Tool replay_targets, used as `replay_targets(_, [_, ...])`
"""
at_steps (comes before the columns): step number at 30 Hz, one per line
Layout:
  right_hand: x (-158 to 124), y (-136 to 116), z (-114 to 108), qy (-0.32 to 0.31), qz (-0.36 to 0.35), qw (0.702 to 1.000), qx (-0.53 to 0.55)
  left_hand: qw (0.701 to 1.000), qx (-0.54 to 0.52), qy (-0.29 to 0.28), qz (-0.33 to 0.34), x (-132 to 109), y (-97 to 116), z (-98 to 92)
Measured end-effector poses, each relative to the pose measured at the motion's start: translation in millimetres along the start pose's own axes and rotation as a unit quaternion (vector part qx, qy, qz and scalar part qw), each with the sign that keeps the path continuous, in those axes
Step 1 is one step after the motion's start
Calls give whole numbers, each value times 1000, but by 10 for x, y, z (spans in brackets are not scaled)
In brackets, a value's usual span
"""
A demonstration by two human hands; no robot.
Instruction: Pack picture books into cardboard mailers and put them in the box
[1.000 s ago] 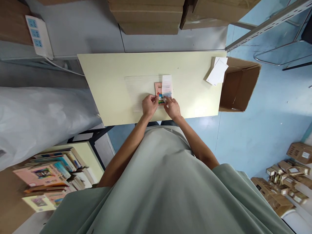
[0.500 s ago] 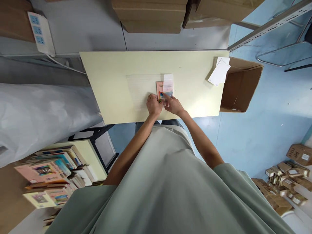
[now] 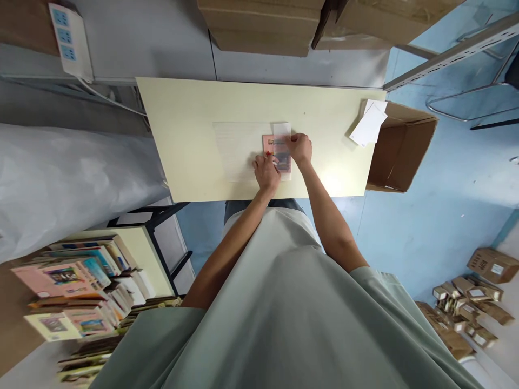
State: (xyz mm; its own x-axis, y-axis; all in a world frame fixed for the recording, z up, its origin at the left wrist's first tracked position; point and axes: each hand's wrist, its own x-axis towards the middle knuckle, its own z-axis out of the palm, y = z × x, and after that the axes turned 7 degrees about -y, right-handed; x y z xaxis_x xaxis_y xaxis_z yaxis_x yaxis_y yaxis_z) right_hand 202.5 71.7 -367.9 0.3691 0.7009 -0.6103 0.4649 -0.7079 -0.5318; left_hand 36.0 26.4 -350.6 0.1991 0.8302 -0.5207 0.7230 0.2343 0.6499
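In the head view, your pink booklet [image 3: 267,141] lies on the counter [image 3: 194,102], over a translucent sheet [image 3: 239,151] whose flap [image 3: 281,129] covers the cover's right part; your left hand [image 3: 266,172] is loosely curled, partly open, fingertips resting on the booklet's lower part without closing round it; your right hand [image 3: 300,148] has its fingers drawn together at the flap's right edge, though I cannot tell whether they pinch it; if your left hand lets up, the booklet could skew on the slick sheet; a careless sideways tug from your right could crease the flap; your left hand hides the booklet's lower left corner; the flap dulls the printing; the sheet's pale edges nearly vanish against the counter.
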Motion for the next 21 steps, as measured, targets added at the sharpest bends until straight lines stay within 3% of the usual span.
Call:
replay_targets(7, [53, -118, 5, -5, -13, 1000, 9, 999, 3, 28, -34, -53, 192, 86])
replay_targets(12, [-55, -171, -153, -32, -119, 992, -29, 998, -4, 48, -43, -106, 143, 106])
replay_targets(16, [-245, -259, -398, -51, -256, 960, -100, 999, -17, 19, -25, -132, 86, -2])
replay_targets(21, [-206, -429, -555, -178, -318, 907, -211, 998, -49, -13, -23, -151, 73, -166])
